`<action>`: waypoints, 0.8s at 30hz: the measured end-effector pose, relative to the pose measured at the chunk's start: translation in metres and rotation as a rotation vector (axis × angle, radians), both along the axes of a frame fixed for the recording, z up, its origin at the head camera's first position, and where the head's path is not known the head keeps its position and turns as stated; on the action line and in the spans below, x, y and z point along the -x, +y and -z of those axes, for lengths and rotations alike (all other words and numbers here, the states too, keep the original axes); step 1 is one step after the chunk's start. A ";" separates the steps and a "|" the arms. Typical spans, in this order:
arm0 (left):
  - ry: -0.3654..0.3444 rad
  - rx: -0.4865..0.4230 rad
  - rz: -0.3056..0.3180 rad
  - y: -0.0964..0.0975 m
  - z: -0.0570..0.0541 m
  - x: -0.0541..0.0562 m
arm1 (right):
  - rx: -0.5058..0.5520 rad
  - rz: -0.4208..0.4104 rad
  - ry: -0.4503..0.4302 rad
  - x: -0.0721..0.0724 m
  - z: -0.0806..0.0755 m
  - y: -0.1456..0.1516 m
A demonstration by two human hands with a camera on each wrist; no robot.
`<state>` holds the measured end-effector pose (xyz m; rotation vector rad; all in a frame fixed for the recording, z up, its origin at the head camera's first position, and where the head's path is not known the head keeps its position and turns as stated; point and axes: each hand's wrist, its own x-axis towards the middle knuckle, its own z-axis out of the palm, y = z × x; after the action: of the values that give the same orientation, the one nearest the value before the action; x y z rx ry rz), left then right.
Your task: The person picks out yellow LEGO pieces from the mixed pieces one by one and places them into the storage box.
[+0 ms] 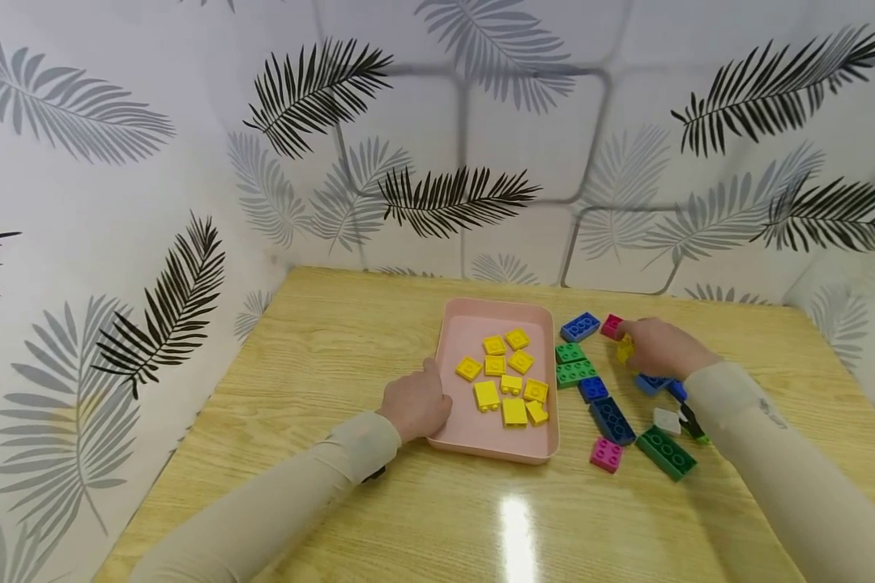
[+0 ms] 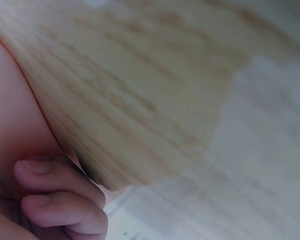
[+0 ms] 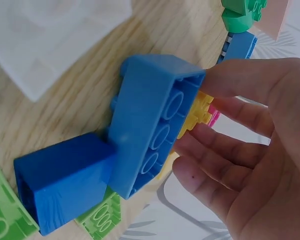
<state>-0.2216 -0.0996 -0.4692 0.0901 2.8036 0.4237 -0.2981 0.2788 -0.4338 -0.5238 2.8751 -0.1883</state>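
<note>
At its left edge, the pink tray (image 1: pixel 467 320) is gripped by my left hand (image 1: pixel 416 401), thumb over the rim. Curled fingers (image 2: pixel 55 205) lie against the tray's outside in the left wrist view. Several yellow bricks (image 1: pixel 514 412) lie spread inside the tray. Over the loose bricks on the right, my right hand (image 1: pixel 659 346) pinches a yellow brick (image 1: pixel 625 348). In the right wrist view this yellow brick (image 3: pixel 194 116) is partly hidden behind a blue brick (image 3: pixel 147 120), whose corner overlaps the thumb tip.
Right of the tray lie green bricks (image 1: pixel 574 372), a dark blue brick (image 1: pixel 612 421), pink bricks (image 1: pixel 607 455), a dark green brick (image 1: pixel 667 453) and a white piece (image 1: pixel 667 420). A blue brick (image 1: pixel 580 326) sits farther back. A patterned wall (image 1: pixel 525 146) borders the wooden table (image 1: pixel 350 324).
</note>
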 end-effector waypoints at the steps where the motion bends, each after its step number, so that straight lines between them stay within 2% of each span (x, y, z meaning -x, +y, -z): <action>1: -0.004 -0.002 0.000 0.000 0.000 0.000 | -0.001 -0.002 0.001 -0.001 0.000 -0.001; 7: -0.005 -0.013 0.005 -0.002 0.002 0.001 | 0.000 -0.020 0.023 -0.004 -0.004 -0.004; 12: 0.010 0.001 0.009 -0.002 0.002 0.002 | 0.025 -0.083 0.071 -0.011 -0.016 -0.016; 18: 0.012 0.012 0.005 -0.001 0.001 0.001 | 0.089 -0.140 0.101 -0.023 -0.033 -0.042; 24: 0.023 0.025 0.010 -0.001 0.001 0.001 | 0.122 -0.176 0.111 -0.027 -0.042 -0.074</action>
<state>-0.2230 -0.1001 -0.4703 0.1042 2.8293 0.3873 -0.2710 0.2046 -0.3923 -0.8317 2.9162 -0.3160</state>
